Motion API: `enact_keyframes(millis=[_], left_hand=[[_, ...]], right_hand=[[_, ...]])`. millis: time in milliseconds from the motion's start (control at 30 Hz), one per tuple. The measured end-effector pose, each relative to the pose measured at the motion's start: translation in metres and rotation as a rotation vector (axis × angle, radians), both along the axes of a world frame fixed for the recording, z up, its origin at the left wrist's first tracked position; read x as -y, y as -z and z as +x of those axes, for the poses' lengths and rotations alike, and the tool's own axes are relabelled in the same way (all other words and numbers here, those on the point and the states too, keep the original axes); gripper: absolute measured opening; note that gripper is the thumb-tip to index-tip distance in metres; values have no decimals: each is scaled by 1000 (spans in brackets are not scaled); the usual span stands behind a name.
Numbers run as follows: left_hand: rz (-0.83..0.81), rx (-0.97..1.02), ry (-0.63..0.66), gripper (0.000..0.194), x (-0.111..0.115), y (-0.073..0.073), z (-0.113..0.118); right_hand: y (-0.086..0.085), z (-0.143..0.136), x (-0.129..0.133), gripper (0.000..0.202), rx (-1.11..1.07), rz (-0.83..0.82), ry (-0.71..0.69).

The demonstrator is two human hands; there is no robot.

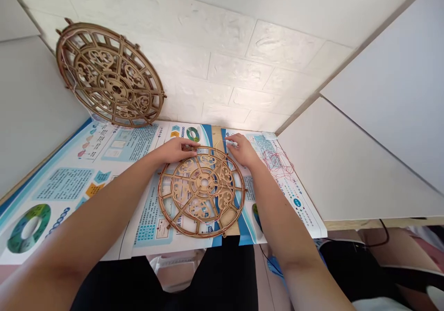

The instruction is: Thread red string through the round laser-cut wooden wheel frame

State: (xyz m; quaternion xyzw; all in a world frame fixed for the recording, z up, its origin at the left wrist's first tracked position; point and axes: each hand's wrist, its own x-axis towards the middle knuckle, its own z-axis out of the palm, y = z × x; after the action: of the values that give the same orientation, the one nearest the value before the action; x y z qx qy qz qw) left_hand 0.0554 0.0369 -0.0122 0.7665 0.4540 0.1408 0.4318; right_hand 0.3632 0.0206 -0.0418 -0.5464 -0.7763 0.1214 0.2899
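Observation:
A round brown openwork frame, with spokes and scroll-shaped cutouts, lies flat on the printed sheets. Thin reddish and pale wires run along its rim and across its middle. My left hand grips the far left part of the rim, thumb on the near side and fingers beyond it. Beyond the far right of the rim, my right hand pinches a thin wire between thumb and forefinger. That wire loops back to the frame. The tip of the pinch is too small to make out clearly.
A second round openwork frame leans against the white brick-pattern wall. A tangle of thin red wire lies right of my right hand. Printed sheets cover the table. White panels stand at both sides.

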Motion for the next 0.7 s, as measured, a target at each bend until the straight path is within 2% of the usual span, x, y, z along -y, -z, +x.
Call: enact_keyframes(millis=[133, 233, 500, 600, 700], left_hand=[[75, -54, -17, 68, 0, 1, 1], [55, -25, -25, 64, 0, 3, 1], [6, 21, -50, 49, 1, 3, 3], [120, 74, -80, 41, 1, 7, 4], [349, 134, -73, 37, -1, 11, 8]], right_hand=[[3, -5, 1, 46, 98, -32, -73], [3, -11, 1, 52, 163, -47, -72], [4, -12, -8, 32, 118, -44, -64], [5, -9, -9, 29, 67, -23, -42], [6, -8, -8, 24, 8, 5, -11]])
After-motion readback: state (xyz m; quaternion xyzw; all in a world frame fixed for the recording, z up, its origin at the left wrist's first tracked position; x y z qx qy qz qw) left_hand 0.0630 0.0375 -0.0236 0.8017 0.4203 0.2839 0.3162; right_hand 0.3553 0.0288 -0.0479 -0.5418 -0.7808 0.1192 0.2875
